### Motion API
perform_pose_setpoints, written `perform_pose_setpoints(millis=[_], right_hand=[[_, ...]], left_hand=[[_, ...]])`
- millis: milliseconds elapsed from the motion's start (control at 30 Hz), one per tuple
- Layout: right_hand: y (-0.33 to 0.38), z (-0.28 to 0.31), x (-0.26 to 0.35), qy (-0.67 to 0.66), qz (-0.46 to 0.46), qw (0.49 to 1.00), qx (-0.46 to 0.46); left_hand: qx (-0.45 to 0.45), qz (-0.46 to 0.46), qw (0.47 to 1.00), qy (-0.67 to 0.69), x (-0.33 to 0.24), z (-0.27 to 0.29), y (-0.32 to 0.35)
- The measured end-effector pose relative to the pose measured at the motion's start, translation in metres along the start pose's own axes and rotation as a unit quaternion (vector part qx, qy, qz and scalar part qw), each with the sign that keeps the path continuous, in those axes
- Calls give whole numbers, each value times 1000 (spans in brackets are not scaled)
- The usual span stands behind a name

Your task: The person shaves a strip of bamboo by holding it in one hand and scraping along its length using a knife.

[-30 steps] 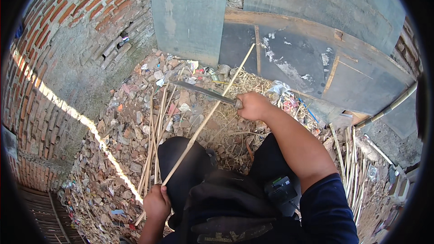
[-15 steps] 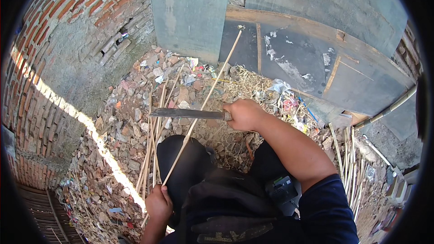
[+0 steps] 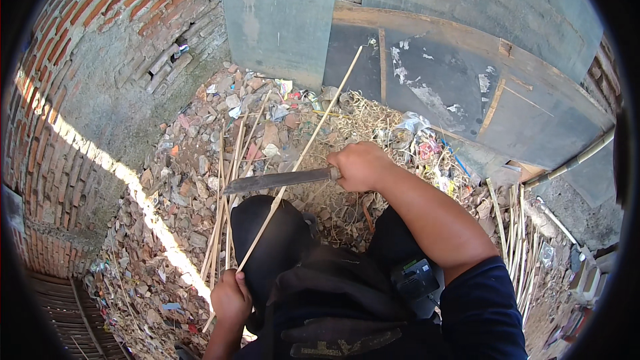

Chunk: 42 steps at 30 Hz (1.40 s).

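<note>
One long, thin, pale bamboo-like strip (image 3: 311, 141) is held slanting from lower left to upper centre, across the dark-trousered left knee (image 3: 293, 227). A long, grey metal knife (image 3: 260, 183) is laid across its middle. The knife's handle is gripped by the closed fingers of the right hand (image 3: 360, 167), the strip's lower end by those of the left hand (image 3: 231, 298). A firm lower grip, a shallow blade angle and strokes kept off the knee would be advised. At left, a weathered red-brick wall (image 3: 80, 180) is seen; near the knife's tip, loose pale strips (image 3: 217, 233) could be snagged. Curly shavings (image 3: 360, 117) are heaped at upper centre.
</note>
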State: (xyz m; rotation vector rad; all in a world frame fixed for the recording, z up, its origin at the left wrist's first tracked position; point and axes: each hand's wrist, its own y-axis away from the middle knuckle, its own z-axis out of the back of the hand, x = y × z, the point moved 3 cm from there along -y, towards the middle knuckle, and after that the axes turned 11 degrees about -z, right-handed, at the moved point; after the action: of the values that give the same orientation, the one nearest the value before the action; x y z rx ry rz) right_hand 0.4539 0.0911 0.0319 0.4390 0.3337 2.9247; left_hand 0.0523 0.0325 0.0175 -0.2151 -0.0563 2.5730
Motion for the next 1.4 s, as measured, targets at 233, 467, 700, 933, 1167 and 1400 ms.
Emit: perform_pose_setpoints(millis=[233,467,700,933,1167,1400], right_hand=[[-11,-3,-37,-59,-74,995,-39],[-1,-6,-9,30,35,997,-65],[-20,-14,-40,-118,-84,989,3],[-12,-3,-24,-35,-9,999,-9],[-20,-6,-61,-115,-88,985,-95],[-6,0,-23,-29,12,999,-32]], left_hand=[[24,21,999,16,0,-1,-5],[97,18,990,100,-3,24,-14],[38,5,998,40,-9,10,-3],[37,12,999,20,-3,5,-1],[30,-6,999,45,-3,3,-1],[95,37,994,43,2,5,-3]])
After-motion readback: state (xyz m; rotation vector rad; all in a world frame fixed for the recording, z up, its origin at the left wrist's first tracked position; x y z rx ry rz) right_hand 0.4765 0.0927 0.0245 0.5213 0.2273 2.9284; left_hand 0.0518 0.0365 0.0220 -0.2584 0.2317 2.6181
